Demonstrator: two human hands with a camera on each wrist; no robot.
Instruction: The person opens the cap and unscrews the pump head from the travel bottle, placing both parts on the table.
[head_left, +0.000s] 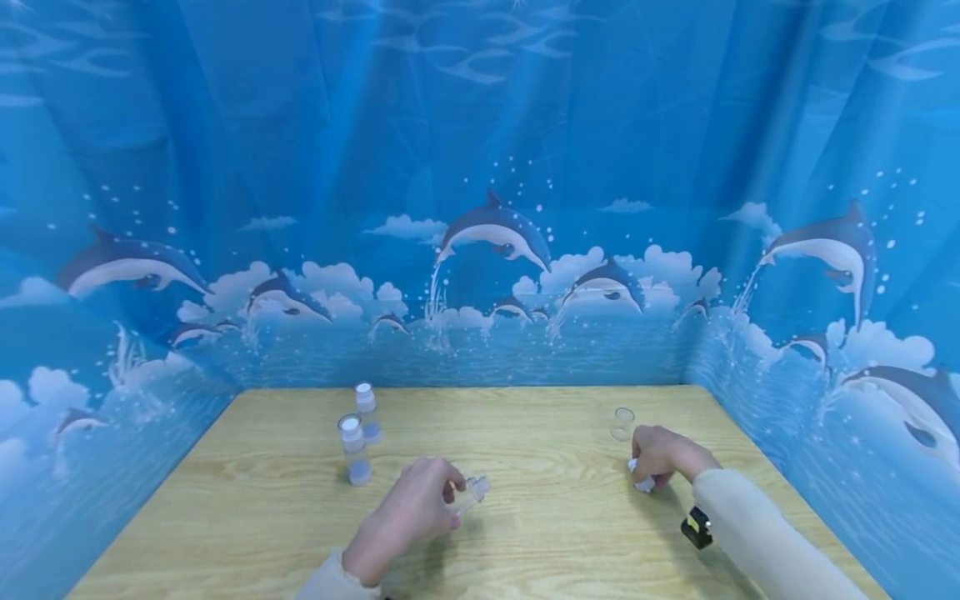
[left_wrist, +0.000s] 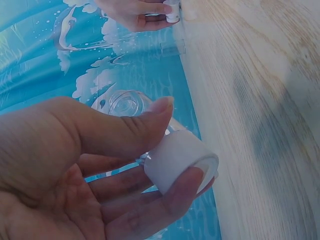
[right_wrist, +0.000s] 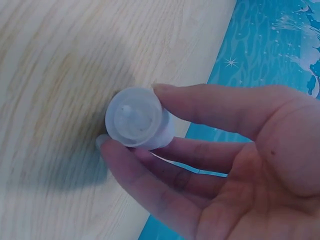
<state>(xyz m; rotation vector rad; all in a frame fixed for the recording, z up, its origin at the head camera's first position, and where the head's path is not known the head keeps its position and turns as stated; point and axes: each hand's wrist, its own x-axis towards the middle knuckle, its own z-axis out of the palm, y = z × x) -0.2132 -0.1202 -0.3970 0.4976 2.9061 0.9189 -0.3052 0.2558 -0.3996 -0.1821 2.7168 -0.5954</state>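
On the left, my left hand (head_left: 412, 508) pinches a small clear bottle (head_left: 476, 490) between thumb and fingers, tilted, its neck toward the right. In the left wrist view its white end (left_wrist: 172, 162) rests against a fingertip, and a round clear mouth shows behind the thumb. At the right side of the table, my right hand (head_left: 660, 457) holds a small white cap-like piece (right_wrist: 135, 120), close over the tabletop. Its round, recessed end with a small nub in the centre faces the right wrist camera. Just beyond that hand stands a clear cylindrical cover (head_left: 622, 423).
Two clear bottles with white tops and pale bases, a nearer one (head_left: 354, 450) and a farther one (head_left: 366, 412), stand upright at the table's left. A blue dolphin-print curtain (head_left: 480, 350) borders the wooden table (head_left: 555, 533) at the back and sides.
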